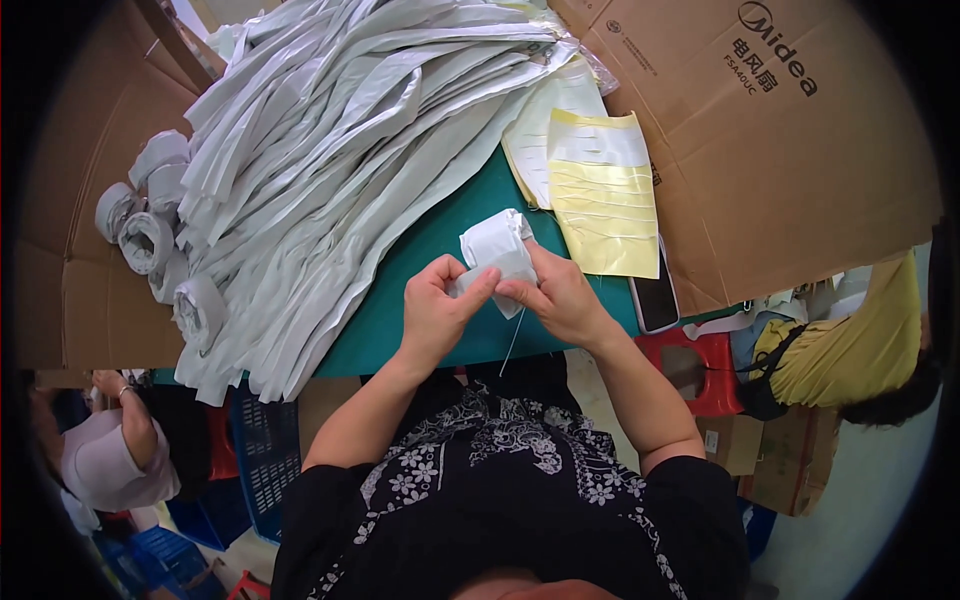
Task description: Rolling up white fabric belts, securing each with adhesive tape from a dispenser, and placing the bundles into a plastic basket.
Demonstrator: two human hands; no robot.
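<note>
Both of my hands grip a rolled-up white strip (490, 240) above the table's near edge. My left hand (435, 305) pinches the strip's lower left side between thumb and fingers. On the other side, my right hand (565, 300) wraps round the roll, its thumb pressed on the front and its fingers partly hidden behind. A thin pale cord (513, 342) hangs down below the roll. To the left lies a large heap of long, flat white strips (310, 170). Beside that heap are several finished-looking white rolls (146, 243).
Yellow-backed label sheets (605, 225) and a phone (654, 300) lie to the right on the green table (420, 245). Cardboard walls (760, 180) stand around the table. A red stool (705, 370), blue crates (268, 450) and two other people are nearby.
</note>
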